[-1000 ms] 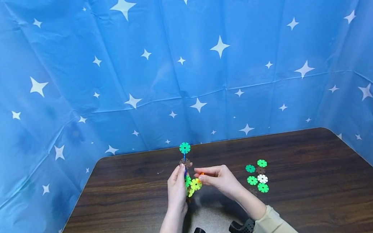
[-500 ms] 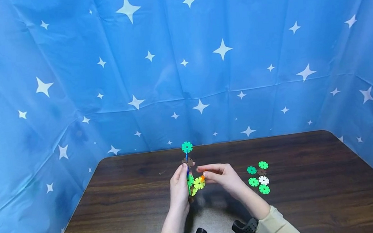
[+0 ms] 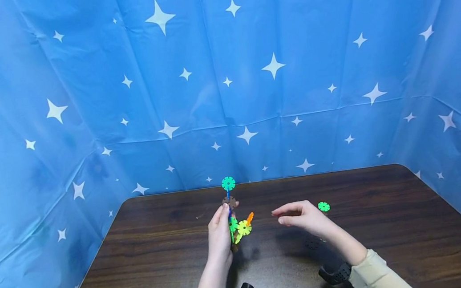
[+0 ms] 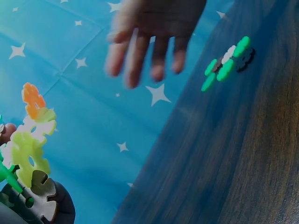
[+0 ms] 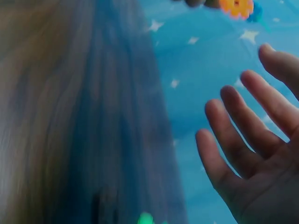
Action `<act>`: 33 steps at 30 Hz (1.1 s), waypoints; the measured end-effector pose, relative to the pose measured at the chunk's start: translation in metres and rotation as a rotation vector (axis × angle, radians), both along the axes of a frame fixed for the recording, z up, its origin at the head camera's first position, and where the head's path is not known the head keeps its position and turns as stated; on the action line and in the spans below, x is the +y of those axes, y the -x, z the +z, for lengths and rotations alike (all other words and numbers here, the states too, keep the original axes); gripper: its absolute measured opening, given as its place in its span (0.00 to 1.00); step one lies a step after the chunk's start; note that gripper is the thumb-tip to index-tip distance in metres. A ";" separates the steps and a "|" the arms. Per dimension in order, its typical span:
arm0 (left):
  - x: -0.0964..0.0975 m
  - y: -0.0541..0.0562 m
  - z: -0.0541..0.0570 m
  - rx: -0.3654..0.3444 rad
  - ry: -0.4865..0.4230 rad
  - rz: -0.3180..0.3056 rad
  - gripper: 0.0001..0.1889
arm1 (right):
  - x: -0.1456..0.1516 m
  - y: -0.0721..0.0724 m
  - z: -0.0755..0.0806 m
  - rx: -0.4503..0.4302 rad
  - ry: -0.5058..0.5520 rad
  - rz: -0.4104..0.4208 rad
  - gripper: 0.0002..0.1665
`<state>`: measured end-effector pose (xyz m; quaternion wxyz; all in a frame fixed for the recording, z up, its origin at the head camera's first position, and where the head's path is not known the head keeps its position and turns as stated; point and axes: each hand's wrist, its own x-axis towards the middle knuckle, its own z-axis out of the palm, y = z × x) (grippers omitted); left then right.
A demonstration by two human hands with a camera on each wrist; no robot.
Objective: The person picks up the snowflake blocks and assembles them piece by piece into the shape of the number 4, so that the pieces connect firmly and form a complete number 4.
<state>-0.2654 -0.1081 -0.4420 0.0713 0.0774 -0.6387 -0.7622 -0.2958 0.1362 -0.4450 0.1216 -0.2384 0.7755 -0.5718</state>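
Note:
My left hand grips a built-up chain of notched plastic building discs, held upright above the table. A green disc tops it, with a brown disc below, near the thumb. Out to the right of the fingers stick a yellow disc and, at the tip, an orange disc. In the left wrist view, a brown disc shows at the chain's lower end; the palm hides part of the build. My right hand holds nothing, fingers extended and apart, between the chain and the loose discs.
Loose discs lie on the dark wooden table at the right: a green disc shows past my right hand, which covers most others. The left wrist view shows a white disc among them. A blue starred curtain rises behind the table.
My right hand has let go of the orange disc, which stays joined to the yellow one, and has moved right toward the loose discs. The left hand keeps its hold in nearly the same place.

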 end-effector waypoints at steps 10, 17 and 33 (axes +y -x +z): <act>0.002 -0.001 0.002 0.011 -0.026 -0.008 0.20 | 0.055 -0.002 -0.013 0.075 -0.274 0.047 0.22; 0.002 -0.002 0.001 0.004 -0.023 -0.006 0.20 | 0.068 -0.005 -0.025 0.248 -0.463 0.019 0.25; 0.001 -0.002 0.000 -0.004 -0.027 -0.021 0.20 | 0.069 -0.011 -0.034 0.316 -0.588 -0.022 0.20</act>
